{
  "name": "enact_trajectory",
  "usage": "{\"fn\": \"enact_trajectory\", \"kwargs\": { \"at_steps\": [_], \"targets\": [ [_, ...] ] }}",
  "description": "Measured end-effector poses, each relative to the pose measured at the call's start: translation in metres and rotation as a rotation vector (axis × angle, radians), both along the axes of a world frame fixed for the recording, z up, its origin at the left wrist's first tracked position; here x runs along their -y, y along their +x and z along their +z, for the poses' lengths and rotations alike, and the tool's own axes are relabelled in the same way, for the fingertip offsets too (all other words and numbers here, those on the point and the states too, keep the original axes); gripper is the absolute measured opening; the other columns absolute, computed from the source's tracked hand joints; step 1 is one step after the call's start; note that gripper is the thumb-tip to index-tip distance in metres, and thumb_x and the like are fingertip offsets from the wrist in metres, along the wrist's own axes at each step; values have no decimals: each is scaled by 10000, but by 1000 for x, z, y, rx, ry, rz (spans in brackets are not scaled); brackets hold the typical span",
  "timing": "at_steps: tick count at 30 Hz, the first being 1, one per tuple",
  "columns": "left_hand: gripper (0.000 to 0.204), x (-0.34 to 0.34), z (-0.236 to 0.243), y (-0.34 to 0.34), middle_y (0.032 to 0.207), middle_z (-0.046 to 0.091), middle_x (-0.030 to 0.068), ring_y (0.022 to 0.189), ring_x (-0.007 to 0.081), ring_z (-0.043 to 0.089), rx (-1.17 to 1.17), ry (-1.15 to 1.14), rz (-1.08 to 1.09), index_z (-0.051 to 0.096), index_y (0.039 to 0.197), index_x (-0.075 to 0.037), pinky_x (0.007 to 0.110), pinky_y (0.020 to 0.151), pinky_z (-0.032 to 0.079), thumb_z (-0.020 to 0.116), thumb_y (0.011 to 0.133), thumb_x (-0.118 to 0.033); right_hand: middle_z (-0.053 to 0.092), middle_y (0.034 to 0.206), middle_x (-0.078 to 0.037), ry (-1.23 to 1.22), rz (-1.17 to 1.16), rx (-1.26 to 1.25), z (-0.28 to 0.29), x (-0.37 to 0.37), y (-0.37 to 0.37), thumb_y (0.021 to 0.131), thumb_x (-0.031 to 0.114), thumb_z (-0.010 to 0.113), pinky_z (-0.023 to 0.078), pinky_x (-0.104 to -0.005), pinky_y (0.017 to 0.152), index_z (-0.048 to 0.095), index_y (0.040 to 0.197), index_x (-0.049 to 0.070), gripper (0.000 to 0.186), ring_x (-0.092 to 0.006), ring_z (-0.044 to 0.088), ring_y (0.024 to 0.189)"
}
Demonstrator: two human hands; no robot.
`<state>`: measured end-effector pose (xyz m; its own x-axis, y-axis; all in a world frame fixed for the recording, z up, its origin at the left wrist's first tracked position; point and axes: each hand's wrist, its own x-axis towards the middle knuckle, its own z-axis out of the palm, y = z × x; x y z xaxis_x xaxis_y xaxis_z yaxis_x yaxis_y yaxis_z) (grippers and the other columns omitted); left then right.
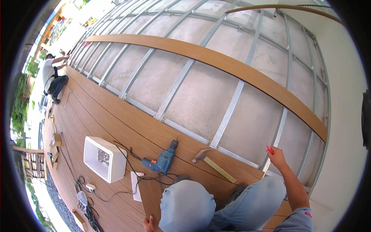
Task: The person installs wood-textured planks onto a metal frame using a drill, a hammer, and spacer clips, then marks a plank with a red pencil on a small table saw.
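the left hand (148, 224), at the bottom edge of the frame left of centre, appears closed on the lower end of a short brown board (150, 199); part of this hand is cut off or hidden, so how the thumb sits cannot be told. the board's long axis runs up and slightly leftward from that hand, close beside the person's left knee (187, 205), and its far end reaches a white flat piece (136, 187).

the right hand (276, 157), right of centre in the lower half of the frame, is closed around a slim red pen (269, 149), whose end points to the upper left. it is just beside a metal joist (279, 131) that slants from upper right to lower left; whether the two touch cannot be told.

the relation that matters is this: from the right hand, the short board lies well apart, toward the lower left, with both knees between, so the left hand is much the nearer one.

a long loose plank (239, 69) crosses the joists above, from upper left to right. on the laid decking (104, 112), a blue drill (162, 159) and a hammer (219, 169) lie between the hands, ahead of the knees.
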<state>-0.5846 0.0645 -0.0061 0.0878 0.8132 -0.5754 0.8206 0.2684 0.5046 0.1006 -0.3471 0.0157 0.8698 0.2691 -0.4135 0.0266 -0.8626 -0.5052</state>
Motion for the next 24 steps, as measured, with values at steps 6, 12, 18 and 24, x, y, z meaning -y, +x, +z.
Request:
{"fn": "enact_trajectory", "kwargs": {
  "at_steps": [6,12,18,24],
  "targets": [
    [606,-17,87,52,1088,722,219,1012,297,684,-216,-149,-46,657,1211,79,387,872,526,623,972,-477,677,700,-156,130,16,-167,-13,-3,43,959,192,540,543,-384,634,704,1036,3,261,-264,674,615],
    [647,-31,213,81,1093,725,221,1008,304,692,-335,-270,-51,656,1219,83,390,868,531,606,972,-513,707,724,-127,97,-20,-273,115,-9,77,1062,255,413,571,-337,591,627,1186,9,348,-213,686,591],
    [688,-45,340,97,1097,727,223,1005,311,700,-381,-387,-62,654,1227,88,392,864,536,588,973,-549,724,759,-134,86,-61,-295,298,-38,69,1081,283,483,562,-321,526,604,1267,70,308,-197,709,608],
    [730,-49,461,135,1102,729,225,1001,317,709,-391,-551,-126,653,1234,92,394,861,540,570,974,-584,722,824,-147,121,474,-53,483,-188,-10,994,192,614,569,-413,696,637,1219,109,241,-332,725,763]
  ]
}}
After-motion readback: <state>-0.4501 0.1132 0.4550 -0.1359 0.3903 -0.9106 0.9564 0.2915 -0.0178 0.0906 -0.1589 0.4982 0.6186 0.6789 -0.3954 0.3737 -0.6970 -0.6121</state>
